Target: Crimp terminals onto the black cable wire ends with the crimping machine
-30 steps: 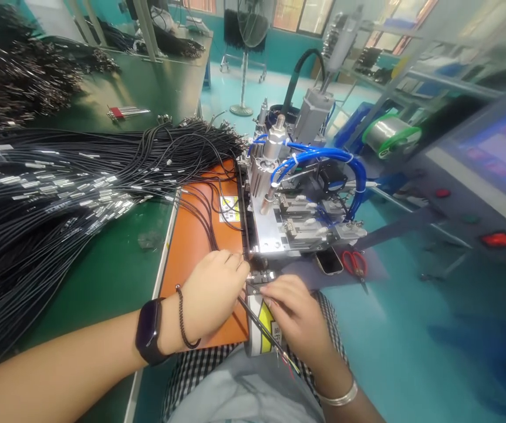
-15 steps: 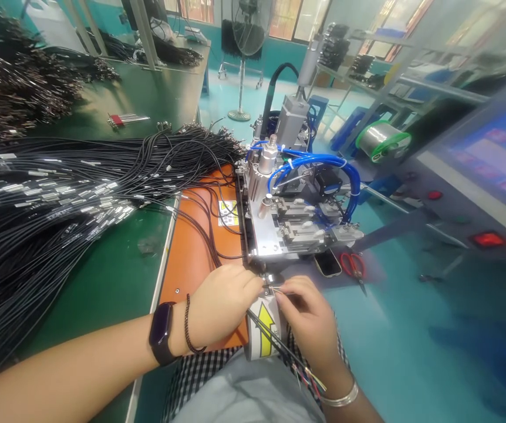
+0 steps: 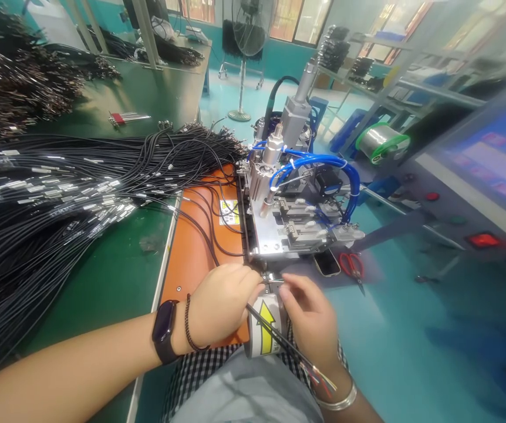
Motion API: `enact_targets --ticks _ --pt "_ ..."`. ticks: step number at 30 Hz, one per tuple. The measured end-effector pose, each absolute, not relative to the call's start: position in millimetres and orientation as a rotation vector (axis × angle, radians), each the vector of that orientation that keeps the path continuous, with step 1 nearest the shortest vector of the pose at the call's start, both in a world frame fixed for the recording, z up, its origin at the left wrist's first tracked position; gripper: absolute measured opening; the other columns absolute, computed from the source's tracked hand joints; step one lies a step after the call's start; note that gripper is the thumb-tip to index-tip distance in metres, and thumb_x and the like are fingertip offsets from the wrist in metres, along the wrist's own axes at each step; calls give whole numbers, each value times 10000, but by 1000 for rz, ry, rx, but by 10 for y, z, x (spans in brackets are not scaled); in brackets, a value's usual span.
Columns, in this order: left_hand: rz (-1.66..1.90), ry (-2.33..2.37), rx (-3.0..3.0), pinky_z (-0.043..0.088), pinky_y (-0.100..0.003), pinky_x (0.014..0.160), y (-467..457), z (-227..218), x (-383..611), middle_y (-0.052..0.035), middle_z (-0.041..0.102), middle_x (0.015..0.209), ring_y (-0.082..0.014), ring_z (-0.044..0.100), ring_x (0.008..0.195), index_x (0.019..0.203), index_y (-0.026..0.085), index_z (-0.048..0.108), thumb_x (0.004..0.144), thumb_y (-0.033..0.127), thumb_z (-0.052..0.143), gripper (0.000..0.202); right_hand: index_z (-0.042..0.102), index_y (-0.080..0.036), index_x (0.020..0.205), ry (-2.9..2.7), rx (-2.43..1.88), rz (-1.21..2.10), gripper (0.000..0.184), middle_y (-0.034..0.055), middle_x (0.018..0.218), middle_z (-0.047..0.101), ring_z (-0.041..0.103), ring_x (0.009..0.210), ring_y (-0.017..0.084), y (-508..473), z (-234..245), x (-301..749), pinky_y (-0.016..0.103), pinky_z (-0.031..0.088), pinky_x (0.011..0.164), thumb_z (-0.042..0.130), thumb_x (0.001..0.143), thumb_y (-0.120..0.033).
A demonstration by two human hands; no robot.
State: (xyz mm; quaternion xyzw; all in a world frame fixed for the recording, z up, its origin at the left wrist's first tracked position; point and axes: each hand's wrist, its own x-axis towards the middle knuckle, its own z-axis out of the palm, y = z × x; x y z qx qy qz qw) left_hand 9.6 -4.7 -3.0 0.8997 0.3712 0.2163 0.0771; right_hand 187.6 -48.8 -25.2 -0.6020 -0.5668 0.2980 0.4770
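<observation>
My left hand [image 3: 224,299] is closed around black cables [image 3: 275,335], which come out below its fingers and slant down to the right. Their stripped ends show thin coloured wires [image 3: 321,379] by my right wrist. Thumb and forefinger of my right hand [image 3: 312,311] pinch the tip of a thin wire [image 3: 276,281] that spans from the left fingers. Both hands meet over a small metal fixture [image 3: 272,288] at the machine's near end. Under it is a white cylinder [image 3: 255,338] bearing a yellow arrow. The left fingertips are partly hidden.
The machine [image 3: 270,235] with blue air tubes [image 3: 323,160] stands just ahead. Piled black cables [image 3: 103,170] cover the green table [image 3: 116,258] at left. To the right lie a phone [image 3: 327,264] and red-handled scissors [image 3: 351,267]. A solder wire spool [image 3: 383,143] and control panel [image 3: 477,194] stand beyond.
My right fingers have shifted slightly up and right along the wire. The cables' loose ends have swung a little right and down. The machine's upright cylinders appear slightly tilted compared with before.
</observation>
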Motion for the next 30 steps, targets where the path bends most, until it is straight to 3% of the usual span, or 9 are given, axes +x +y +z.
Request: enact_targets --ticks 9,19,27,30 --pt "525 1140 2592 405 -315 633 -47 -6 107 -21 574 724 -179 511 698 761 173 538 938 282 374 265 676 -226 885 -1332 -1446 812 110 30 904 669 611 842 167 -497 -166 1867 281 496 741 589 847 -282" --pt "552 1165 2535 375 -303 654 -8 -49 86 -16 544 726 -172 475 714 725 180 489 908 256 429 207 678 -226 795 -1780 -1485 724 84 -9 753 657 570 742 146 -519 -123 1910 269 442 680 605 838 -227" --pt "522 1156 2532 360 -296 651 -22 -38 98 -3 526 722 -166 452 710 714 187 451 900 265 445 202 646 -235 898 -1482 -1573 748 82 -12 773 603 541 684 133 -517 -143 1844 254 445 635 599 838 -266" --pt "500 1149 2523 356 -294 646 -19 -42 102 4 521 713 -162 451 699 709 191 434 905 272 438 212 609 -246 1040 -1574 -1495 643 192 13 900 586 542 813 153 -488 -111 1874 279 454 726 581 850 -240"
